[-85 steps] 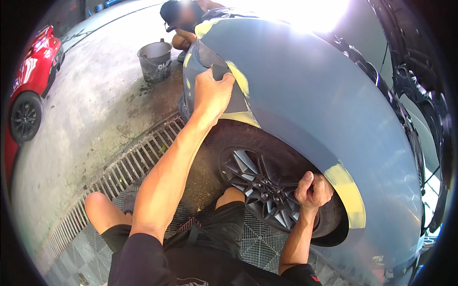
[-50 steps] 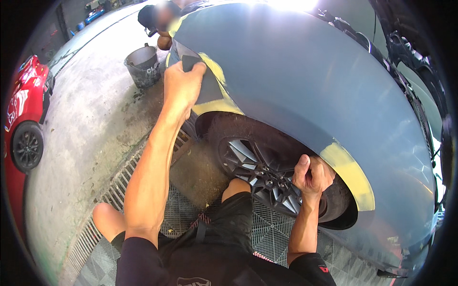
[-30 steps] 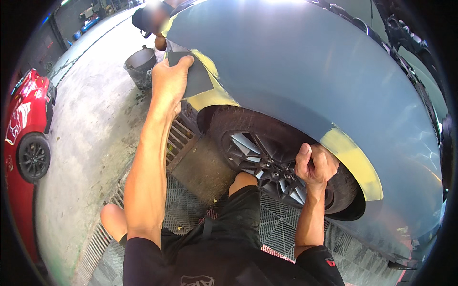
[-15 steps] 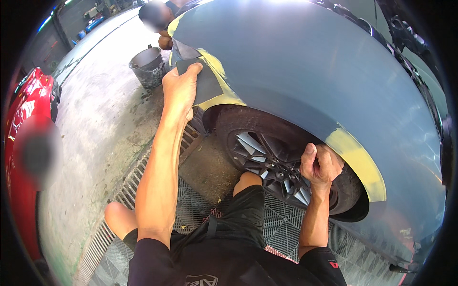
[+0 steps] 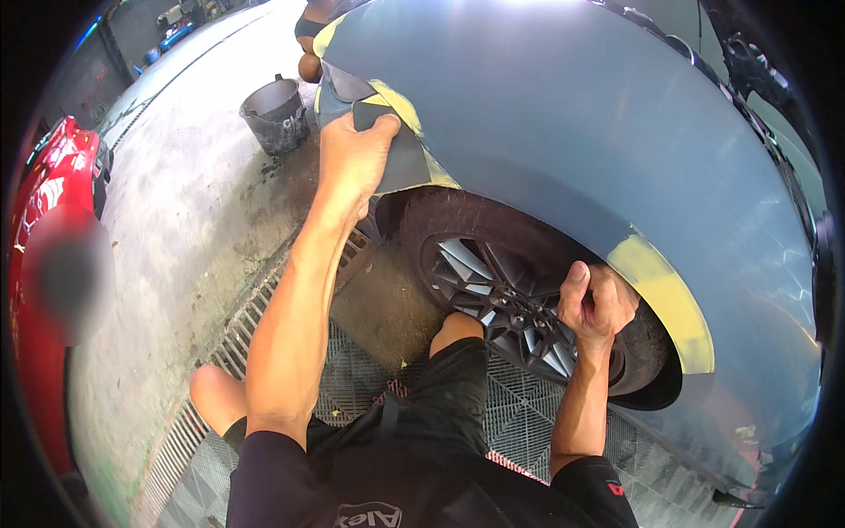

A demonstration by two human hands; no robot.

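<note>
A dark grey sheet of sandpaper (image 5: 407,160) is pinched in my left hand (image 5: 352,154), thumb on top. It lies against the corner of the blue-grey car bumper (image 5: 528,106), over a patch of yellow filler (image 5: 398,103). My right hand (image 5: 598,301) is closed in a fist at the wheel arch lip, in front of the tyre. Beside it a yellow filler strip (image 5: 662,295) runs along the arch. What the right fingers close on is hidden.
A dark bucket (image 5: 275,114) stands on the concrete floor, left of the bumper. Another person's bent limb (image 5: 310,66) shows beyond the bumper corner. A red car (image 5: 62,185) is at the far left. Below me are a floor grating (image 5: 251,330) and the spoked wheel (image 5: 502,304).
My left hand has slid right along the bumper with the sandpaper, covering more of the yellow filler. The right hand has barely moved. The other person has shifted mostly out of view.
</note>
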